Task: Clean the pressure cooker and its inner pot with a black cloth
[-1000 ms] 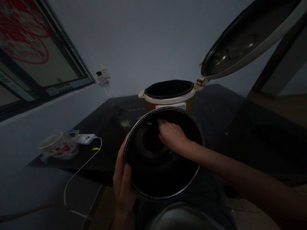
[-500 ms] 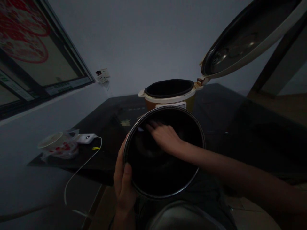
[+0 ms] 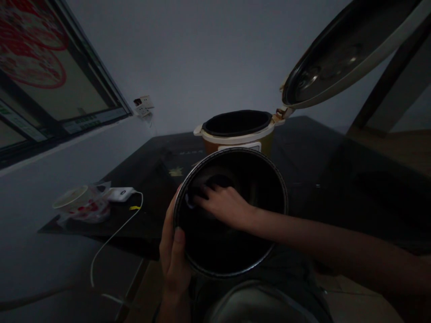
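A round black inner pot with a pale metal rim is tilted so its mouth faces me. My left hand grips its left side, thumb over the rim and fingers behind the outer wall. My right hand reaches inside, its curled fingers against the inner surface. The fingertips are lost in shadow; a small pale glint shows beside them, and I cannot make out what they hold, if anything. Just behind the pot stands a rice cooker, its lid raised to the right.
On the dark table, a tub in a plastic bag stands at the left beside a white power strip. Its cord hangs over the front edge. A wall socket and a window are at upper left.
My right hand has shifted left and down inside the pot. The left hand keeps its grip, and the pot stays almost in place.
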The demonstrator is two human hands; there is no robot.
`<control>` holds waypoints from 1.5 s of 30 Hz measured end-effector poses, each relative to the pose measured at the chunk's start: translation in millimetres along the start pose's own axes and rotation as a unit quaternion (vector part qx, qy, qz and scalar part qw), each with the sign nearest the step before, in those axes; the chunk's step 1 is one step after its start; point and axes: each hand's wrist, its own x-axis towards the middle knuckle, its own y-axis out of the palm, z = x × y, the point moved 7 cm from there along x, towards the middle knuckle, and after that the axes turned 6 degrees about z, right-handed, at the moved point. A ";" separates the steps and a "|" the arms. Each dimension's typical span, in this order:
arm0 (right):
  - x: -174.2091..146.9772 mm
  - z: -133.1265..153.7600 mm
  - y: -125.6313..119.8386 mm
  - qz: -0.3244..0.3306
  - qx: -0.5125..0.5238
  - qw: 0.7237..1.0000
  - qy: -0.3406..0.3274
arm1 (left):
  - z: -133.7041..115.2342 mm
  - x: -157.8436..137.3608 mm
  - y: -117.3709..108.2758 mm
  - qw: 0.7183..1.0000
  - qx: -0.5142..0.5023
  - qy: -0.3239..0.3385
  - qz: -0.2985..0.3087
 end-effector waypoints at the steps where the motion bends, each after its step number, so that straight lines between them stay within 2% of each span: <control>1: -1.6 1.9 2.8 0.001 -0.003 1.000 -0.009 | 0.8 0.2 -0.5 1.000 0.004 0.001 0.008; 7: -18.6 28.9 42.4 0.041 -0.019 0.994 -0.104 | 6.6 0.6 -2.5 0.999 -0.007 0.001 0.052; 10: -15.7 26.5 40.0 0.044 -0.029 0.994 -0.100 | 7.6 -0.1 -3.1 0.999 -0.012 0.002 0.048; 13: -4.0 13.2 15.8 0.011 -0.044 0.997 -0.061 | 8.0 -0.9 -4.9 0.999 -0.006 0.006 0.041; 16: 5.6 -6.8 -11.4 -0.025 -0.056 0.998 0.010 | 8.0 -0.9 -6.3 0.999 -0.003 0.006 0.044; 18: 7.3 -21.8 -22.5 -0.025 -0.059 0.996 0.058 | 7.5 -0.3 -5.7 0.999 -0.005 0.003 0.051; 23: -1.6 -60.7 -25.2 0.033 -0.060 0.983 0.168 | 3.6 0.1 -1.3 0.999 -0.017 0.000 0.045; 26: -8.8 -68.9 -20.6 0.047 -0.063 0.978 0.192 | 3.5 -1.3 -1.4 0.999 -0.025 0.000 0.025; 28: -12.2 -59.7 -15.7 0.036 -0.073 0.982 0.168 | 5.4 -2.4 -2.2 0.999 -0.024 -0.004 0.025; 32: -21.9 -14.3 7.6 0.019 -0.070 0.996 0.055 | 10.0 -3.5 -6.4 0.999 -0.009 -0.008 0.031; 35: -31.3 17.8 29.4 0.028 -0.045 0.998 -0.026 | 12.2 -3.3 -9.2 1.000 -0.006 -0.015 0.021; 37: -33.8 24.8 36.7 0.041 -0.035 0.997 -0.048 | 12.1 -2.9 -7.8 1.000 -0.005 -0.017 0.026; 40: -27.2 7.1 27.0 0.053 -0.044 0.998 -0.014 | 9.6 -2.6 -5.2 0.999 -0.005 -0.011 0.033; 45: -7.6 -54.0 -20.9 0.018 -0.068 0.989 0.126 | 8.1 -2.9 -4.4 0.999 -0.018 -0.011 0.038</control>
